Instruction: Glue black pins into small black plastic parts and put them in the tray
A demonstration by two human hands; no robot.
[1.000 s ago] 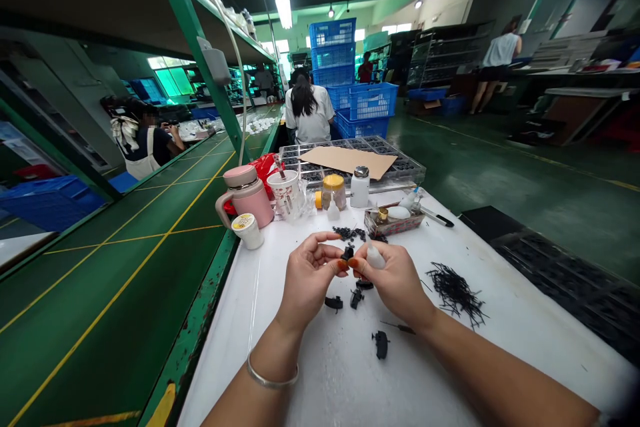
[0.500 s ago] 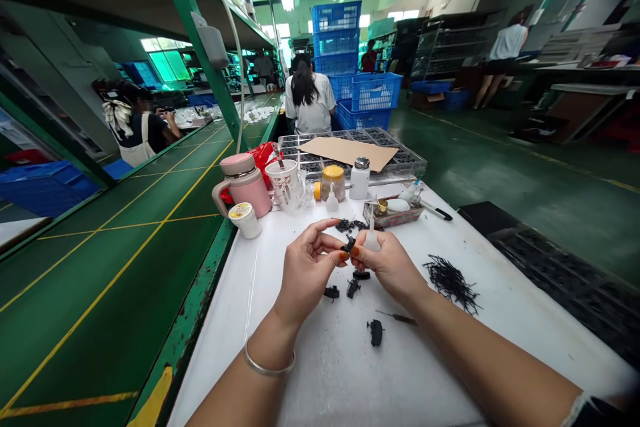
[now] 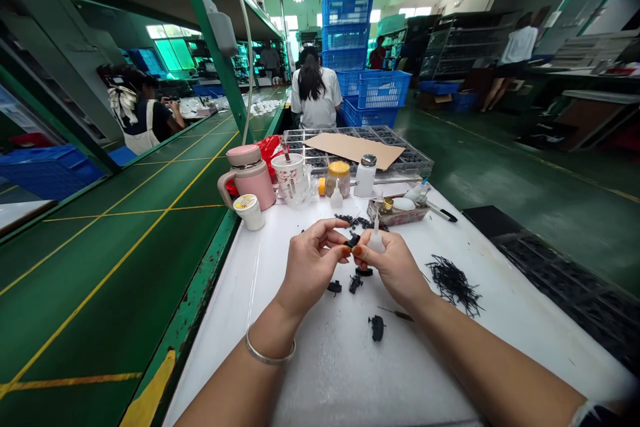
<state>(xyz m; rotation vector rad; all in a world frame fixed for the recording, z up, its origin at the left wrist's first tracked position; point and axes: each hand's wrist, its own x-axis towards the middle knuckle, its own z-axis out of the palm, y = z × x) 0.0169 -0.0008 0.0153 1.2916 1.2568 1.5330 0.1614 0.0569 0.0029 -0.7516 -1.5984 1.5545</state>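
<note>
My left hand (image 3: 313, 260) pinches a small black plastic part (image 3: 353, 241) between thumb and fingers. On its other side, the thumb and fingertips of my right hand (image 3: 393, 260) meet the same part. A translucent squeeze bottle with a thin nozzle (image 3: 377, 240) is tucked in my right hand, nozzle up. Under the hands lie several similar black parts, among them one black part (image 3: 355, 283) and another nearer me (image 3: 377, 328). A thin dark-handled tool (image 3: 400, 314) rests beside my right forearm. Small black pieces (image 3: 345, 218) lie scattered beyond the fingers.
Thin black sticks (image 3: 454, 283) are heaped at the right. At the back stand a pink mug (image 3: 255, 183), a white tub (image 3: 249, 212), a yellow-lidded jar (image 3: 339, 180), a white bottle (image 3: 365, 177) and a small box (image 3: 405, 215). A green conveyor (image 3: 115, 260) runs along the left.
The view has shifted slightly, so the surroundings sit a little further right. The black part has turned a little between my fingertips; both hands keep their hold.
</note>
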